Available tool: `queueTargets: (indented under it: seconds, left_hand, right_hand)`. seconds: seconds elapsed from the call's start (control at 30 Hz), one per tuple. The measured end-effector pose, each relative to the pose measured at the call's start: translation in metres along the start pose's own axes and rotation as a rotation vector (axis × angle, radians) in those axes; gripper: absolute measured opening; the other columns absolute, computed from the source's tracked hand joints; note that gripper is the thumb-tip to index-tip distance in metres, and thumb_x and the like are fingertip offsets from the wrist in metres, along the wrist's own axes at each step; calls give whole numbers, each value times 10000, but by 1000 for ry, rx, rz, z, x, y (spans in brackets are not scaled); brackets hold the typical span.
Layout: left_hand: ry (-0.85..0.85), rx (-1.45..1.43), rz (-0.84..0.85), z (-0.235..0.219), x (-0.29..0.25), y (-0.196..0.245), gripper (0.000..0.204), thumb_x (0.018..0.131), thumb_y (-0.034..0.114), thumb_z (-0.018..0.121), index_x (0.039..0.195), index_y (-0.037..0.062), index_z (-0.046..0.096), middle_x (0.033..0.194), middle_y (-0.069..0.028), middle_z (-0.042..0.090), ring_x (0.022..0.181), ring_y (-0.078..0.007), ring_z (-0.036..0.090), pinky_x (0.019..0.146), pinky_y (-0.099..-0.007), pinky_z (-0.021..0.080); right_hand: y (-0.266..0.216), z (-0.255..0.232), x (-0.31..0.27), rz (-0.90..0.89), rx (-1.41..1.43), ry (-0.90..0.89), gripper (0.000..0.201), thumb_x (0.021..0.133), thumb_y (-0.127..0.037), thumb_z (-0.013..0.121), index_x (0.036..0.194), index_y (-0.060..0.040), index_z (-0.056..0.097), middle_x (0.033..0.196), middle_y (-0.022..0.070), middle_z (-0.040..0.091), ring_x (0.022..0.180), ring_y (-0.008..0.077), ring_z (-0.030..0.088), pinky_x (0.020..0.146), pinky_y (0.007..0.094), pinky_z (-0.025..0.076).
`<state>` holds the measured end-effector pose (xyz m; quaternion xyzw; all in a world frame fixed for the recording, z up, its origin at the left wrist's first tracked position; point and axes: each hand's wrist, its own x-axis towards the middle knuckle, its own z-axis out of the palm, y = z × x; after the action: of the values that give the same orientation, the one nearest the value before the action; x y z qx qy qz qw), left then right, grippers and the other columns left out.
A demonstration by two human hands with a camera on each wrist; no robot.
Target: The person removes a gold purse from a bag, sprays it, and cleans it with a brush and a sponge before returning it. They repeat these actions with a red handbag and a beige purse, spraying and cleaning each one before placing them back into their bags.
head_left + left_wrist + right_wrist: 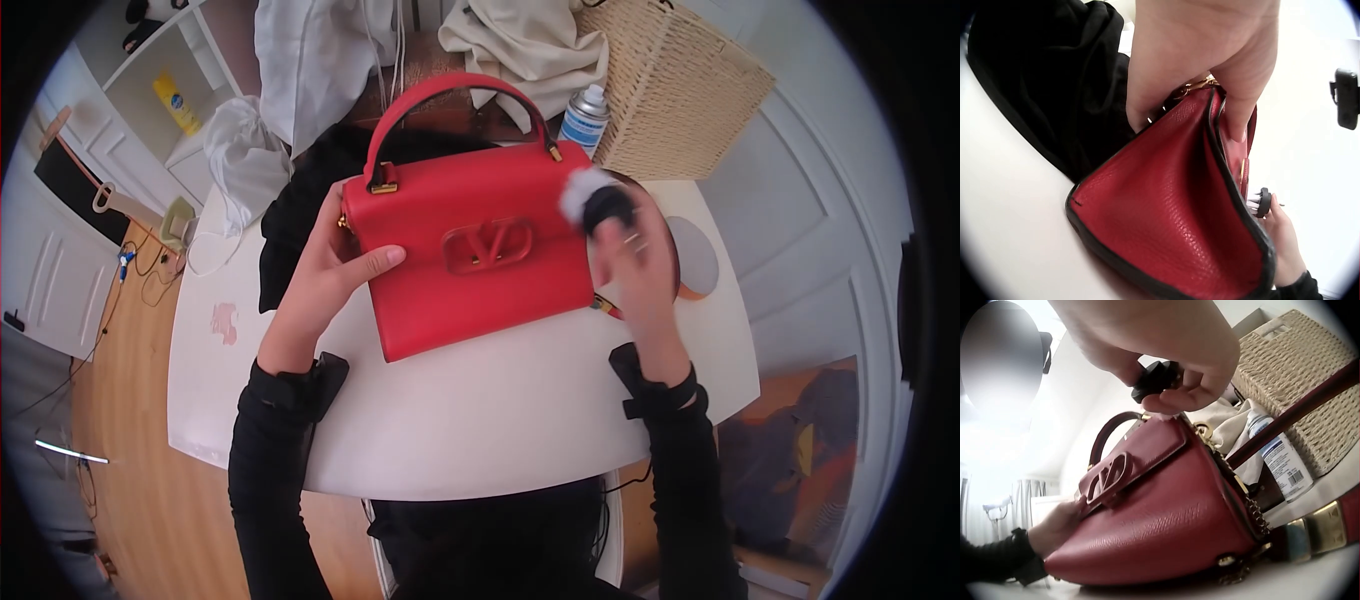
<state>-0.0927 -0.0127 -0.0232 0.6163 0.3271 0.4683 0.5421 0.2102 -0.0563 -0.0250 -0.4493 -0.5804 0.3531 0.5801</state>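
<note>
A red handbag (470, 290) with a V emblem (488, 247) and a raised top handle (450, 85) stands on the white table, its front towards me. My left hand (330, 270) grips its left side, thumb across the front and fingers behind; the left wrist view shows the creased side panel (1147, 206) below that hand. With my right hand (1166, 344) I hold a small brush with a black grip (1152, 381) and white bristles (578, 192). The brush is at the bag's upper right corner, and in the right wrist view the bristles overlap the top edge.
Black cloth (285, 240) lies behind the bag's left side. A spray can (584, 120), a woven basket (670, 90) and a cream cloth bag (530, 50) stand behind. A round grey-topped object (697, 258) sits at the right, near the bag's strap (1297, 419). A white pouch (245, 160) is back left.
</note>
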Motion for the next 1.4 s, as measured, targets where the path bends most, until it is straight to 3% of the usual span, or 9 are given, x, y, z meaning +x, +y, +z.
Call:
queueTargets:
  seconds: [0.1, 0.23, 0.37, 0.6, 0.73, 0.83, 1.07, 1.2, 1.4]
  left_hand:
    - [-15, -1, -21, -2, 1, 1, 720, 836, 18, 736, 1440, 79, 349, 1320, -60, 531, 1238, -172, 500, 1052, -327, 387]
    - [-19, -19, 27, -1, 0, 0, 641, 836, 21, 749, 1369, 86, 399, 1211, -39, 576, 1138, -135, 545, 985, -299, 437]
    - [-41, -31, 28, -2, 2, 0, 632, 841, 16, 743, 1367, 90, 400, 1200, -41, 581, 1126, -138, 551, 971, -300, 446]
    - [-40, -18, 24, -1, -1, 0, 625, 841, 24, 745, 1363, 90, 407, 1191, -40, 590, 1099, -135, 559, 960, -297, 453]
    - [-54, -32, 33, -1, -1, -1, 625, 839, 27, 747, 1363, 86, 411, 1189, -45, 592, 1095, -134, 560, 965, -297, 450]
    - [-55, 1, 29, -2, -2, 4, 622, 838, 30, 749, 1360, 83, 414, 1185, -49, 594, 1100, -134, 561, 964, -296, 451]
    - [-68, -37, 22, -2, -1, -1, 623, 843, 35, 748, 1361, 78, 405, 1177, -53, 596, 1096, -139, 566, 967, -299, 455]
    - [-74, -12, 23, -3, -1, 3, 638, 845, 20, 737, 1382, 111, 405, 1228, -25, 570, 1145, -132, 538, 983, -293, 431]
    - [-75, -43, 49, -6, -2, -4, 618, 840, 18, 742, 1355, 79, 406, 1174, -35, 589, 1112, -134, 552, 971, -294, 448]
  right_hand:
    - [-5, 22, -17, 49, -95, -224, 380, 968, -256, 621, 1234, -21, 483, 788, 41, 589, 518, 68, 502, 479, 192, 389]
    - [-10, 5, 3, 72, 134, 68, 363, 990, -268, 577, 1235, -26, 465, 718, 25, 546, 505, 77, 503, 453, 227, 394]
    - [-19, 28, -15, 148, -28, -216, 384, 994, -268, 563, 1255, -18, 435, 657, 9, 536, 478, 75, 498, 438, 233, 392]
    - [-20, 28, 4, 117, 158, 100, 335, 1005, -346, 544, 1113, -44, 447, 610, 7, 516, 422, 80, 469, 382, 230, 355]
    - [-42, 57, -15, 146, -69, -201, 352, 1005, -332, 542, 1161, -29, 454, 607, 4, 511, 433, 90, 478, 383, 230, 360]
    - [-29, 44, 5, 133, 238, 75, 382, 990, -335, 575, 1170, -20, 455, 588, -7, 494, 425, 93, 478, 380, 220, 371]
    - [-52, 75, -13, 148, -211, -157, 392, 975, -353, 596, 1176, -31, 500, 606, 22, 543, 445, 85, 480, 428, 256, 373]
    - [-53, 64, 5, 86, -189, -73, 360, 969, -335, 606, 1149, -26, 557, 663, 51, 597, 531, 110, 551, 505, 279, 432]
    - [-73, 117, 7, -227, -645, -256, 482, 887, -506, 626, 951, -31, 582, 750, 176, 657, 715, 379, 662, 620, 475, 506]
